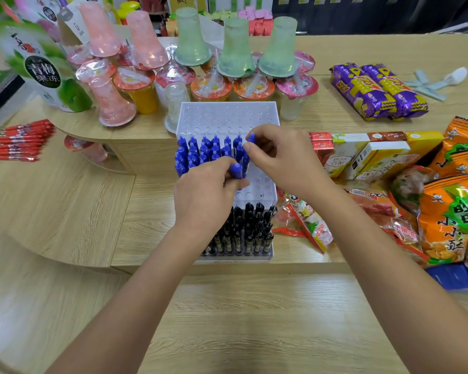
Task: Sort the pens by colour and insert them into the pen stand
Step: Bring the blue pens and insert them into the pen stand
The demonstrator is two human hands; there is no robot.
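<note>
Two hands meet over the clear stand (227,114) on the wooden surface (254,319); the left hand (203,195) grips a blue pen (236,170) above the stand's free holes; the right hand (278,157) pinches a second pen (251,137), also blue, at the right end of the blue rows (197,152); black rows (243,230) fill the near section; red pens (22,139) lie well apart at far left.
</note>
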